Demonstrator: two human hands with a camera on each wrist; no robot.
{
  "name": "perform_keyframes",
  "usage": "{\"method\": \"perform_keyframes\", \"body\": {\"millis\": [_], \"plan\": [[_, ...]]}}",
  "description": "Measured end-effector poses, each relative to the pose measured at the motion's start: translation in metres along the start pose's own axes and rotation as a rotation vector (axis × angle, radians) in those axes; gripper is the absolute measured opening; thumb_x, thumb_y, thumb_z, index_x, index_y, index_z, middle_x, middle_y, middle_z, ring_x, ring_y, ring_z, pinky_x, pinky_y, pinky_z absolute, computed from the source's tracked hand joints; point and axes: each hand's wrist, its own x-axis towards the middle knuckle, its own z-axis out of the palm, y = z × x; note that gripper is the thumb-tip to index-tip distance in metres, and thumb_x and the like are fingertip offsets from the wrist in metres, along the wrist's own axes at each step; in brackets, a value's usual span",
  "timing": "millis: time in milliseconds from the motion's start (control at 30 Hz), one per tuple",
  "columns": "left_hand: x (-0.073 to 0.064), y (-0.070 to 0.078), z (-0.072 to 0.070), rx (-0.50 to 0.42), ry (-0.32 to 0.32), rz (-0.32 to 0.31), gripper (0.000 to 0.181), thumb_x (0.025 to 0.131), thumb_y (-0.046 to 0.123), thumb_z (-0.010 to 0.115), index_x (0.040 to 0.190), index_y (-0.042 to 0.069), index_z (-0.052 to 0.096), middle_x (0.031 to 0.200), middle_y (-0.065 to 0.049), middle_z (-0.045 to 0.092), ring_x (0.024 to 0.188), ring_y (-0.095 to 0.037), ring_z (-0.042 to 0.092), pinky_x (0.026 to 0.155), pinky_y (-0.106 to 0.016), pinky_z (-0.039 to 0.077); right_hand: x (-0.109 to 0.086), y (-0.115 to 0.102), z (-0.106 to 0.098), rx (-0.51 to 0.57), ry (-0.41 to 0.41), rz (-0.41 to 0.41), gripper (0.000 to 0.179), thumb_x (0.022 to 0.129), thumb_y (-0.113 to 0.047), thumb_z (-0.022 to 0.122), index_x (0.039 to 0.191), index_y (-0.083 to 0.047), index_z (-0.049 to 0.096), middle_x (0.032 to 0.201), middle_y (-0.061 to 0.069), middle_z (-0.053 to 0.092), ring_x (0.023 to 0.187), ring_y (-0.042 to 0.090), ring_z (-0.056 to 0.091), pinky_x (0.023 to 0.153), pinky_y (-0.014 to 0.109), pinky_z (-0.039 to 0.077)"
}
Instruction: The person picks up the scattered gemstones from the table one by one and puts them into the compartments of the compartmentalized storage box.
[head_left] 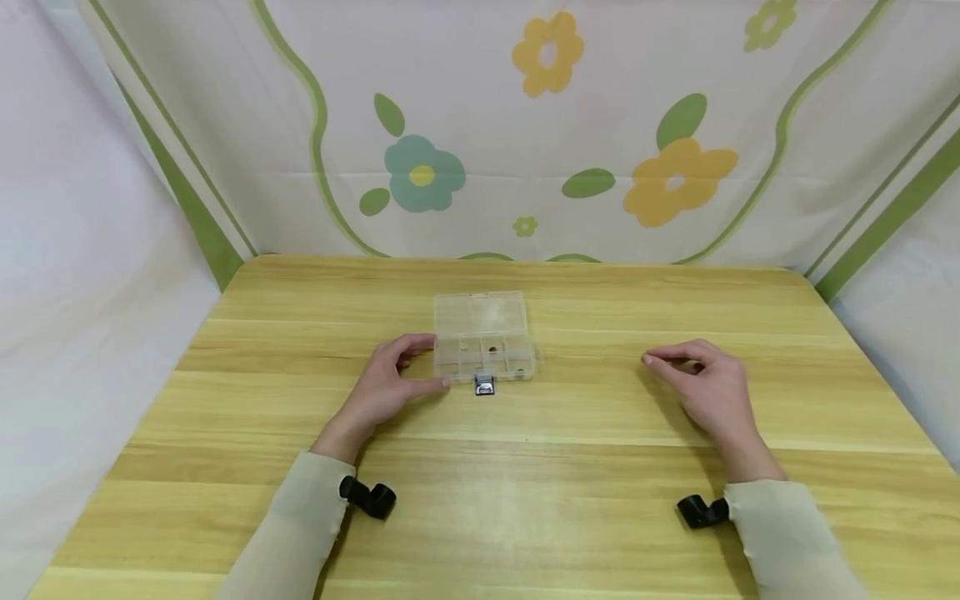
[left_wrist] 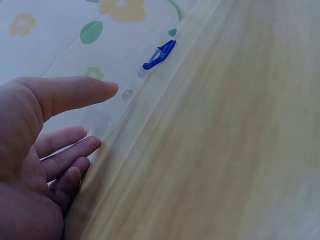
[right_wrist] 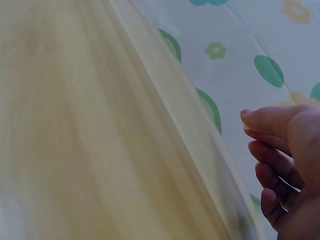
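Observation:
A clear plastic compartment box [head_left: 480,315] lies on the table with its lid raised at the back. Its blue latch [head_left: 484,385] hangs at the front edge and also shows in the left wrist view. Small bits sit in the compartments, among them a dark round one [head_left: 492,349]. My left hand [head_left: 384,385] holds the box's left end, thumb at the front corner, forefinger at the back. Off to the right, my right hand [head_left: 708,385] pinches thumb and forefinger together above the table; a tiny pale object [right_wrist: 245,127] shows at the fingertips, its kind too small to make out.
The wood-grain table [head_left: 517,517] runs back to a white curtain [head_left: 480,108] printed with flowers. Further white cloth hangs at both sides. A black camera mount is worn on each wrist, at the left cuff [head_left: 369,498] and the right cuff [head_left: 702,511].

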Motion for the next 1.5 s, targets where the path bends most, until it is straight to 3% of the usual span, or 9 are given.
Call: {"method": "perform_keyframes", "body": {"millis": [233,367,967,1500], "plan": [[-0.001,0.0,-0.002,-0.01,0.0,0.004,0.072,0.087,0.021,0.091,0.152,0.014,0.06,0.155,-0.008,0.058,0.139,-0.03,0.043,0.119,-0.049,0.034,0.004,-0.026,0.023,0.015,-0.059,-0.017,0.031,0.098,-0.05,0.078,0.11,-0.022,0.085,0.105,-0.005,0.071,0.091,0.013,0.058,0.075,0.02,0.046],[-0.001,-0.001,-0.002,-0.008,0.003,0.005,0.073,0.086,0.019,0.091,0.152,0.015,0.06,0.154,-0.006,0.058,0.139,-0.029,0.044,0.118,-0.047,0.034,0.007,-0.039,0.035,0.034,-0.084,-0.048,0.027,0.098,-0.047,0.079,0.108,-0.023,0.085,0.107,0.0,0.073,0.091,0.016,0.058,0.075,0.022,0.047],[-0.001,-0.003,-0.002,-0.009,0.006,-0.002,0.073,0.086,0.02,0.091,0.151,0.016,0.06,0.154,-0.007,0.058,0.14,-0.029,0.043,0.12,-0.047,0.034,0.017,-0.087,0.092,0.17,-0.179,-0.133,0.012,0.095,-0.031,0.085,0.102,-0.022,0.086,0.105,-0.001,0.074,0.094,0.018,0.06,0.081,0.03,0.049],[-0.001,-0.003,-0.002,-0.003,0.009,0.007,0.072,0.087,0.02,0.09,0.152,0.015,0.06,0.155,-0.008,0.058,0.14,-0.03,0.044,0.12,-0.049,0.035,0.018,-0.118,0.121,0.236,-0.234,-0.172,0.006,0.093,-0.028,0.086,0.097,-0.023,0.085,0.101,-0.003,0.074,0.1,0.019,0.06,0.083,0.033,0.048]]}}
